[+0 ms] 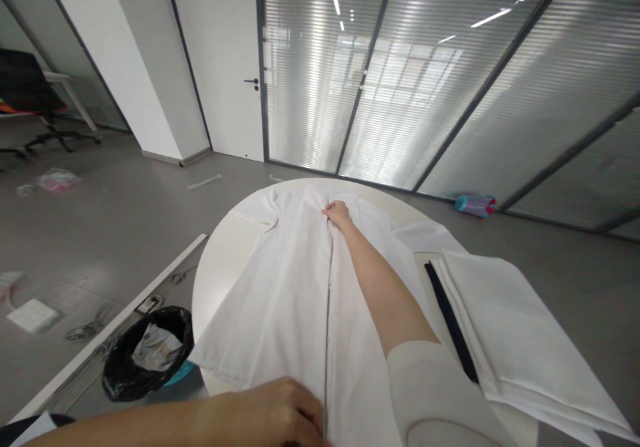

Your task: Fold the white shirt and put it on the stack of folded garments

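A long white button-front shirt (pixel 285 287) lies spread out on a round white table (pixel 215 280), its front opening running lengthwise towards me. Near the collar end, my right hand (pixel 339 214) pinches the edge of that opening between thumb and fingers. My left hand (pixel 285 410) is at the bottom of the picture, closed, its curled fingers on the lower end of the same front edge. The fingertips of this hand are partly hidden. One sleeve points left and the other lies out to the right.
Folded white cloth (pixel 520 327) with a dark strip (pixel 453 320) lies at the table's right edge, overhanging it. A bin with a black bag (pixel 125 367) stands on the floor at left, by a white floor strip (pixel 115 327) and cables. A blue-and-red striped object (pixel 475 206) lies by the glass wall.
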Tool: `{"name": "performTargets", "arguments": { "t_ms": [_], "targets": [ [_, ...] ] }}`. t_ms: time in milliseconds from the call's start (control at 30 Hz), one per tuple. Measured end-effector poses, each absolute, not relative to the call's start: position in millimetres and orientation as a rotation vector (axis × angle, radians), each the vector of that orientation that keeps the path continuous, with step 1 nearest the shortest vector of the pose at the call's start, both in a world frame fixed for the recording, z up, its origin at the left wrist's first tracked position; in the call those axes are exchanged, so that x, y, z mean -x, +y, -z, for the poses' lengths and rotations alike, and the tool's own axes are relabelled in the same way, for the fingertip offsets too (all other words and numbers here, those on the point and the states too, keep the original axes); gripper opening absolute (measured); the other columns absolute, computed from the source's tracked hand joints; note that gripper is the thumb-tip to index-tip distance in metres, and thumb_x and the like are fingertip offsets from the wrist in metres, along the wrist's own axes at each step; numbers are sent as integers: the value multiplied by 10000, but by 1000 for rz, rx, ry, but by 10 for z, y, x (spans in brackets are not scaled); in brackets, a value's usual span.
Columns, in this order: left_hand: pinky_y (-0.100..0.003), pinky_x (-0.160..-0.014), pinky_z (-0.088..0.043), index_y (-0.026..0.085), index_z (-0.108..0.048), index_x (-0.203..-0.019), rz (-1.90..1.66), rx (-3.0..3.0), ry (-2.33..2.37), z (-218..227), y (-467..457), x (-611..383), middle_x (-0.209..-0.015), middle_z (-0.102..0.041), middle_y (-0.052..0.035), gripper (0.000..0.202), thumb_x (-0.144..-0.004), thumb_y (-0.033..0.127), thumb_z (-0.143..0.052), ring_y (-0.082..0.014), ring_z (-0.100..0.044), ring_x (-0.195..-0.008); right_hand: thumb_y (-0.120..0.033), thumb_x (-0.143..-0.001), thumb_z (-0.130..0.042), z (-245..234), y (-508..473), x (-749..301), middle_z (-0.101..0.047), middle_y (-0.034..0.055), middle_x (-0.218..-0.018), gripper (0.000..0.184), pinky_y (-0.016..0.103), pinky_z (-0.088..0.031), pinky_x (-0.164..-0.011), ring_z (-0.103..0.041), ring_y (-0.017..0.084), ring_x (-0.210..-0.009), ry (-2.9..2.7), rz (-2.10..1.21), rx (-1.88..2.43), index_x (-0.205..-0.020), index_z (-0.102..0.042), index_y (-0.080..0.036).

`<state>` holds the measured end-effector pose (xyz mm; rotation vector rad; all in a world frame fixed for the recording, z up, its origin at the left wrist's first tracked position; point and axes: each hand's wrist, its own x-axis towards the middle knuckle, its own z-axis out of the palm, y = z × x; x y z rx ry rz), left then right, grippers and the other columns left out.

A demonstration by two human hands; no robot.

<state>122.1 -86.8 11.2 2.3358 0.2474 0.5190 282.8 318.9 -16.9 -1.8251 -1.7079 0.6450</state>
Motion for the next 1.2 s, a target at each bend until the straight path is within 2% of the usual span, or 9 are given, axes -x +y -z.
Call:
{"name": "performTargets", "arguments": {
  "t_ms": [233, 400, 567, 667, 767, 867, 967, 1067, 1200],
  "targets": [
    [-261, -663, -507, 158, -739, -991, -514, -2368, 249, -140, -846, -1278, -772, -705, -81, 214, -989, 229, -537, -169, -668, -717, -217, -733, -765, 155, 3136, -2801, -726, 29, -919, 143, 291, -500, -855, -681, 173, -912, -1730, -579, 1843, -814, -649, -201],
    [-236, -632, -496, 154, -738, -1038, -530, -2314, 279, -113, -876, -1260, -823, -717, -88, 225, -987, 221, -529, -157, -674, -738, -247, -764, -749, 150, 3096, -2786, -719, 28, -930, 125, 296, -498, -861, -676, 178, -930, -1744, -554, 1855, -833, -652, -208],
    [-249, -679, -501, 157, -731, -1012, -484, -2400, 296, -180, -905, -1277, -807, -715, -82, 202, -971, 197, -537, -167, -672, -735, -227, -773, -730, 69, 3067, -2776, -706, 59, -960, 125, 301, -498, -859, -667, 203, -949, -1769, -553, 1876, -878, -669, -199],
    [-263, -707, -521, 171, -704, -1126, -468, -2447, 330, -378, -741, -1255, -871, -727, -82, 233, -957, 252, -566, -182, -679, -767, -241, -844, -645, -37, 3035, -2704, -652, 131, -1170, 207, 346, -476, -923, -631, 238, -1063, -1771, -423, 1874, -1041, -676, -186],
    [-326, -891, -530, 141, -660, -1226, -539, -2501, 591, -552, -448, -1228, -1091, -714, -134, 336, -976, 323, -528, -222, -682, -973, -364, -939, -545, -109, 2993, -2529, -505, 168, -1420, 380, 409, -375, -1069, -481, 279, -1299, -1934, -136, 1752, -1270, -619, -191],
    [-530, -1118, -373, 136, -542, -1397, -519, -2605, 785, -484, -212, -1239, -1433, -532, -209, 555, -957, 474, -550, -351, -501, -1328, -536, -974, -468, -78, 2981, -2292, -329, 156, -1584, 588, 463, -178, -1189, -230, 300, -1478, -2204, -53, 1635, -1447, -498, -187],
    [-720, -1133, -166, 199, -344, -1551, -426, -2706, 796, -216, -150, -1274, -1594, -296, -227, 834, -886, 653, -561, -470, -251, -1461, -640, -990, -323, 21, 3028, -2111, -198, 161, -1644, 731, 527, -29, -1204, -90, 322, -1521, -2330, -142, 1693, -1547, -360, -169],
    [-738, -1138, -59, 260, -218, -1598, -406, -2755, 802, 4, -197, -1296, -1643, -173, -190, 846, -905, 634, -527, -470, -136, -1493, -697, -975, -232, 99, 3124, -2048, -139, 156, -1659, 799, 546, 23, -1196, -65, 330, -1524, -2373, -236, 1802, -1580, -292, -179],
    [-707, -1160, -14, 258, -174, -1608, -411, -2811, 837, 64, -243, -1301, -1660, -81, -174, 848, -911, 597, -517, -456, -66, -1506, -734, -953, -200, 125, 3257, -2062, -96, 146, -1668, 834, 528, 56, -1197, -33, 298, -1532, -2403, -234, 1838, -1595, -243, -203]
  ]
}}
